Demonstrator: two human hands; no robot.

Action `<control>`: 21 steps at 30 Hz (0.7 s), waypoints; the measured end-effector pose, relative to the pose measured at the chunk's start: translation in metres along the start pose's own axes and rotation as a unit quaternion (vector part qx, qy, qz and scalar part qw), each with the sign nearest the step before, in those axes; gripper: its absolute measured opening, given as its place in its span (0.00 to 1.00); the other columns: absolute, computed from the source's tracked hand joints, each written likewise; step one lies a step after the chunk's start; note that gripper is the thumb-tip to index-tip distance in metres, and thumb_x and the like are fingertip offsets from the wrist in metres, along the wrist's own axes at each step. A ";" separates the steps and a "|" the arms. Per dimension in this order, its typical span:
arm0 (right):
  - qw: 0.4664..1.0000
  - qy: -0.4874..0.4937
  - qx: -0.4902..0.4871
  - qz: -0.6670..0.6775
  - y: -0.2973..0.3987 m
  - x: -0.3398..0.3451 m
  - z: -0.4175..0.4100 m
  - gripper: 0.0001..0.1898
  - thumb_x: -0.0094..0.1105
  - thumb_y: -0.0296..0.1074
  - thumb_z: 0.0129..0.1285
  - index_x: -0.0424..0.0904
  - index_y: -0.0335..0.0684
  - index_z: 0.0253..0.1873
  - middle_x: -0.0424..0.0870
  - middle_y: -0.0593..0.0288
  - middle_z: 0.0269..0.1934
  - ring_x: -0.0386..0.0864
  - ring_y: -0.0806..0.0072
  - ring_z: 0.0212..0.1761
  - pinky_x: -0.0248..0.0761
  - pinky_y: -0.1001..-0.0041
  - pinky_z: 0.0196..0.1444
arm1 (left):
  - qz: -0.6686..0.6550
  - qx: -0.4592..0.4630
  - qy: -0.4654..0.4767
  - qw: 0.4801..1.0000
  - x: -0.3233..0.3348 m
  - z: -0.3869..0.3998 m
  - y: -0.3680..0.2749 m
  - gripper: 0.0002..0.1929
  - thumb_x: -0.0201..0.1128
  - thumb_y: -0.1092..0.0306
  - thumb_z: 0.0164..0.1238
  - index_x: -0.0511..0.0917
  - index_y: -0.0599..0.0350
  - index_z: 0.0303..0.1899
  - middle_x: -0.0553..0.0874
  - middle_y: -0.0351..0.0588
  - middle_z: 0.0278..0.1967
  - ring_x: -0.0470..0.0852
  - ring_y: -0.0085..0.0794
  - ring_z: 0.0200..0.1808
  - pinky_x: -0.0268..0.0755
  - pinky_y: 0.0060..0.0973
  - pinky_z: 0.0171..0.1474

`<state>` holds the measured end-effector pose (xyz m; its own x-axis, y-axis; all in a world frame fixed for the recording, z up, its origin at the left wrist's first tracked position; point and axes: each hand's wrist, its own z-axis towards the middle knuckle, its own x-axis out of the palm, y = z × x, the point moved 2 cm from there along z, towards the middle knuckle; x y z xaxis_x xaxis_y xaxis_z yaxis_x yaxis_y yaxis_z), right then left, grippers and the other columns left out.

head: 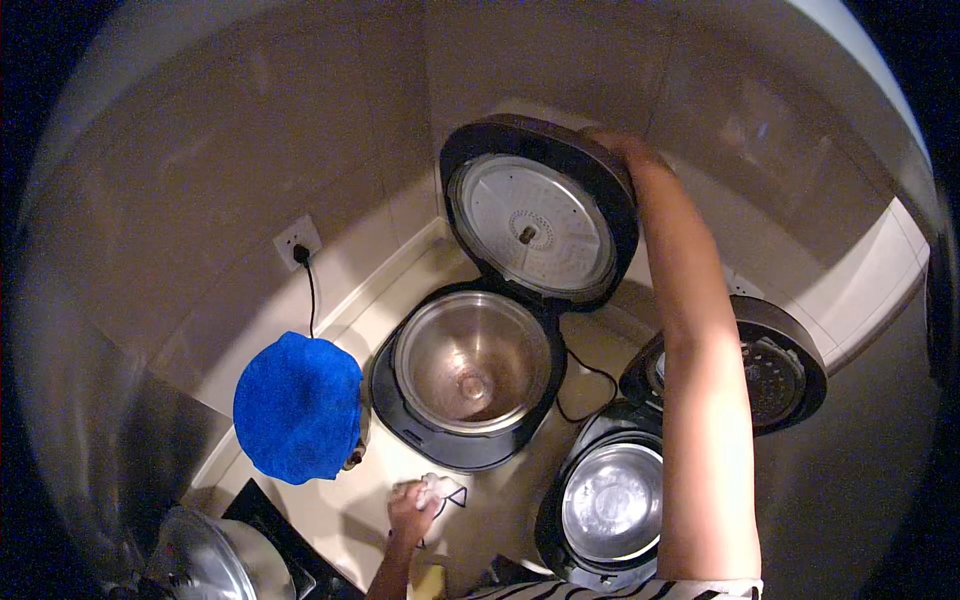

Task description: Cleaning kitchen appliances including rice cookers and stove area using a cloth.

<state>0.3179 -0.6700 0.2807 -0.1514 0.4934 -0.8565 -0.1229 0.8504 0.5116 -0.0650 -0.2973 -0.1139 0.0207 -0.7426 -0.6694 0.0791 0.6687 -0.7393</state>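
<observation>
A rice cooker point(397, 439) stands in the middle, its lid point(536, 225) raised and its metal-lined well point(476, 364) bare to view. My right hand point(619, 146) reaches to the upper back edge of that lid; its fingers are mostly hidden behind the lid, so its grip cannot be told. My left hand point(412, 506) is low over the counter in front of the cooker, closed on a crumpled white cloth or tissue point(442, 491) with dark lines beside it.
A blue cloth point(296, 409) covers a round thing at left, below a wall socket point(298, 240) with a plug. A second cooker point(551, 487) with raised lid point(799, 360) is at right, partly behind my arm. A metal pot with glass lid point(210, 555) sits lower left. A cord point(613, 386) lies between the cookers.
</observation>
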 end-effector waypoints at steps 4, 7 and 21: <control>0.999 0.012 0.003 -0.032 -0.005 -0.001 -0.002 0.18 0.54 0.42 0.52 0.78 0.41 0.46 0.80 0.55 0.42 0.78 0.67 0.39 0.68 0.66 0.43 | 0.135 0.073 -0.041 0.987 0.003 -0.020 -0.013 0.20 0.65 0.65 0.41 0.73 0.53 0.41 0.75 0.48 0.39 0.71 0.44 0.45 0.62 0.39 0.47; 0.998 0.021 -0.003 -0.056 0.005 0.008 -0.002 0.18 0.54 0.42 0.51 0.78 0.41 0.46 0.80 0.54 0.42 0.78 0.66 0.38 0.68 0.66 0.43 | 0.082 0.095 -0.047 0.991 -0.005 -0.016 0.001 0.21 0.66 0.65 0.40 0.73 0.53 0.41 0.75 0.48 0.39 0.71 0.44 0.44 0.62 0.40 0.46; 0.963 -0.022 -0.127 -0.236 0.035 0.045 0.012 0.16 0.51 0.37 0.54 0.75 0.37 0.47 0.77 0.48 0.45 0.75 0.59 0.47 0.65 0.61 0.49 | 0.103 0.160 -0.087 0.978 0.006 -0.012 0.002 0.20 0.65 0.66 0.40 0.75 0.55 0.40 0.76 0.50 0.40 0.73 0.45 0.43 0.63 0.40 0.49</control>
<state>0.3181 -0.6161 0.2590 0.0207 0.0752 -0.9970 -0.4044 0.9126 0.0604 -0.0764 -0.3001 -0.1208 0.2365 -0.6065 -0.7591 0.3630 0.7798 -0.5100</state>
